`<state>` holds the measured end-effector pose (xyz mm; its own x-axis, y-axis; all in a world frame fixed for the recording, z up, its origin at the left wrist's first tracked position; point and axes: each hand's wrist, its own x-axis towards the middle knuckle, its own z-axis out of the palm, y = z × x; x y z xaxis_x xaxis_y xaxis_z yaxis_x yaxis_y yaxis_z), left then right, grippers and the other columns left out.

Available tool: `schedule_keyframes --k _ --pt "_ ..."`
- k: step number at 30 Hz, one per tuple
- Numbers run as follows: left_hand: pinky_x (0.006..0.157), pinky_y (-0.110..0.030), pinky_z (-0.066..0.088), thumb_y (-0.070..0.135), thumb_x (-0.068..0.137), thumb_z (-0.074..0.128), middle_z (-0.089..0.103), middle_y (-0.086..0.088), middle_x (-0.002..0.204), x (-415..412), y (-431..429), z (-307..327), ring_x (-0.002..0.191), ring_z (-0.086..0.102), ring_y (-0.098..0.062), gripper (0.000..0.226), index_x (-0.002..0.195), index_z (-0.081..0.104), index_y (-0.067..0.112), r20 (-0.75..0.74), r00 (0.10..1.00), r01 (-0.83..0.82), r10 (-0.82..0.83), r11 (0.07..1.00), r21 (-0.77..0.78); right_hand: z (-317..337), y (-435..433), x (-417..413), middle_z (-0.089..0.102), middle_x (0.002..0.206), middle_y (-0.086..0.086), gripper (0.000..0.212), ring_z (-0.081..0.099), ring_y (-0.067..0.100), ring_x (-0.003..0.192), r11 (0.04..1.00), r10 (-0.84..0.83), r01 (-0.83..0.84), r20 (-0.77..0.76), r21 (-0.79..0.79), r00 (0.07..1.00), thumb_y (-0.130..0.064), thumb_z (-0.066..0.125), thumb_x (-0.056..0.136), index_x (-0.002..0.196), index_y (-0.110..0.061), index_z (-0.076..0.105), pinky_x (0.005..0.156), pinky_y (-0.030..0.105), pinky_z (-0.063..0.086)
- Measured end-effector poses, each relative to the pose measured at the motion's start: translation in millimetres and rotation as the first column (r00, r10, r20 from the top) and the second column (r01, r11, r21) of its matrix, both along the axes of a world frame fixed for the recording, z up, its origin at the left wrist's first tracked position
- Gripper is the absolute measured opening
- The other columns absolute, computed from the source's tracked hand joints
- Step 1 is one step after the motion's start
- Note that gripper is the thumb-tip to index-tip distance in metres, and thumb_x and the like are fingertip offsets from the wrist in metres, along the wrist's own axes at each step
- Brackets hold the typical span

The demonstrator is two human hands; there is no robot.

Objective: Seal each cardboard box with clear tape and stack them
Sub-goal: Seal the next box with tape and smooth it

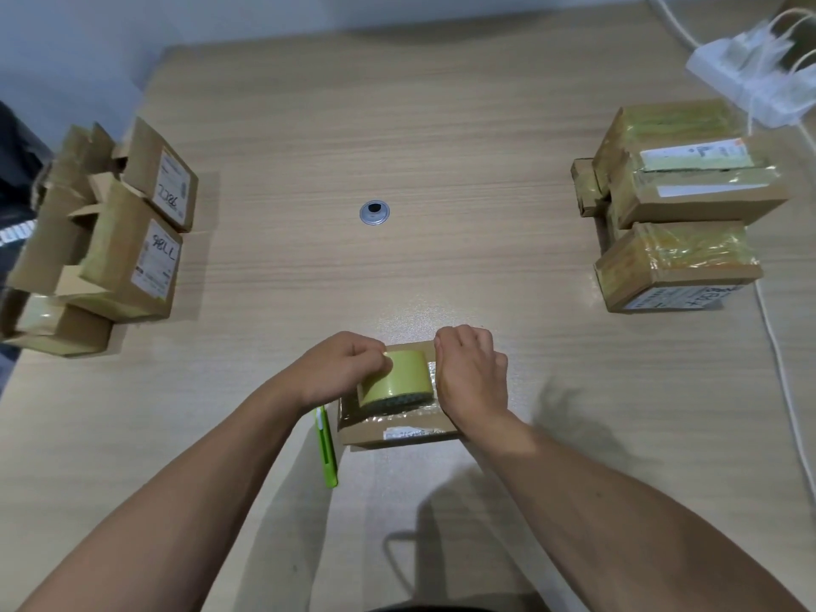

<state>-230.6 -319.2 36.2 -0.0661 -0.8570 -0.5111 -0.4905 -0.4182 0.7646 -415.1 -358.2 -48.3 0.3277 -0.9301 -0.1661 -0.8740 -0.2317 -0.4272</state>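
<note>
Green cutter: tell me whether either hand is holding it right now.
No, the green cutter lies on the table beside the box; the left hand and right hand hold the tape roll.

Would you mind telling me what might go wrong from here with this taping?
1. The left hand pinches the yellowish clear tape roll resting on the small brown cardboard box; tape may go on crooked.
2. The green plastic utility knife lies right beside the left forearm; it could get knocked.
</note>
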Motion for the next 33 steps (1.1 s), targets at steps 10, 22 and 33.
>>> schedule_keyframes --k 10,22,33 --pt "0.068 -0.032 0.038 0.054 0.079 0.057 0.053 0.01 0.06 39 9 0 0.062 0.05 -0.008 0.034 0.063 0.062 0.025 0.16 0.985 0.062 -0.066 0.998 0.034 -6 1 -1 0.058 0.114 -0.005 0.023 0.044 0.022 0.112 0.999 -0.01 0.011 0.048 -0.04 0.999 -0.022 0.037 0.107 0.111 -0.021 0.059 0.08 0.039 0.042" --pt "0.055 -0.024 0.032 0.062 0.076 0.061 0.045 0.01 0.054 53 43 -15 0.054 0.043 -0.005 0.044 0.061 0.058 0.021 0.089 0.989 -0.101 0.116 0.982 -0.158 -7 2 1 0.057 0.108 -0.005 0.022 0.045 0.022 0.108 0.997 -0.017 0.018 0.003 -0.078 1.0 -0.005 0.049 0.098 0.108 -0.022 0.058 0.074 0.037 0.039" --pt "0.058 -0.033 0.042 0.078 0.067 0.049 0.056 0.001 0.053 74 39 -12 0.058 0.055 -0.013 0.061 0.06 0.06 0.019 0.548 0.836 0.092 -0.019 0.99 -0.105 -7 3 1 0.06 0.103 -0.003 0.017 0.05 0.025 0.106 0.994 -0.031 0.032 0.014 -0.104 0.999 -0.005 0.055 0.096 0.101 -0.02 0.061 0.069 0.035 0.042"
